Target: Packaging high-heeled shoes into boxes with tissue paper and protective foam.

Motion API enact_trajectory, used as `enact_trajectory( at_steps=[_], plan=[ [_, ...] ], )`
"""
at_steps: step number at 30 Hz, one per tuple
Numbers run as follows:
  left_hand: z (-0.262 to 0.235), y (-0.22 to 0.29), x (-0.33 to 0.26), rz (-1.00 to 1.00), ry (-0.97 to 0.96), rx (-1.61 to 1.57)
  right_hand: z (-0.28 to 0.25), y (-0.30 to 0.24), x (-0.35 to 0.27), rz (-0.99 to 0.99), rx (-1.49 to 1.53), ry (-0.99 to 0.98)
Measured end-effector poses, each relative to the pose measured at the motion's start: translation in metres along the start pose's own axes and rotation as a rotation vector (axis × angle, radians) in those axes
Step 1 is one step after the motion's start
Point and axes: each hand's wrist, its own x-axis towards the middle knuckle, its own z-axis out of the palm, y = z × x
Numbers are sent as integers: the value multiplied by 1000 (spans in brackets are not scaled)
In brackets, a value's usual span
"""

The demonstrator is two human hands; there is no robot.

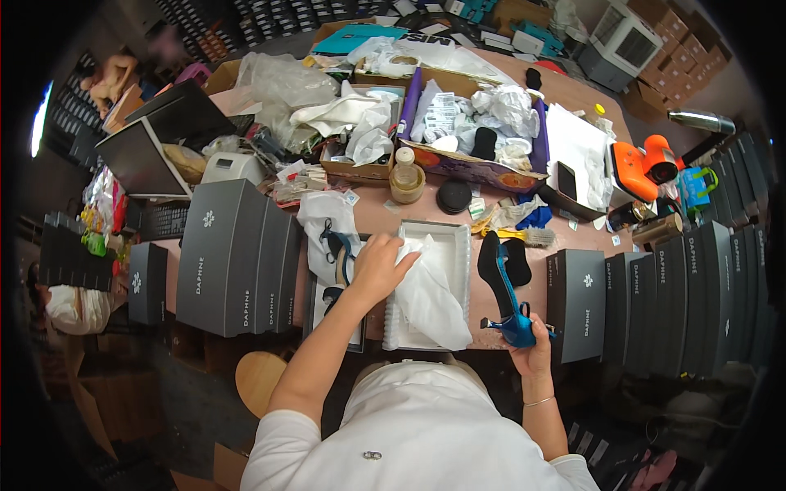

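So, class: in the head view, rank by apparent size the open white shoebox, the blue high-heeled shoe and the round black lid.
1. Open white shoebox
2. Blue high-heeled shoe
3. Round black lid, though it lies farther from the camera.

**Counted on the packing table**

Two blue high-heeled shoes — one (508, 286) on the right, one (336, 262) left of the open white shoebox (454, 245), of which there is one. Three closed dark grey shoeboxes (237, 254) are stacked left; a single one (575, 304) lies right. One orange massage gun (647, 164) — one small jar (406, 180).
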Motion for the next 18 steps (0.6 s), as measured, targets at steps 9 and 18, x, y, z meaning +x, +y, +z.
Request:
enact_trajectory(
  at_steps=[9, 18],
  plan=[
    [100, -64, 76, 5, -822, 206, 29, 35, -45, -125, 267, 9],
    [-51, 150, 96, 568, -281, 63, -31, 9, -64, 16, 854, 132]
  ],
)
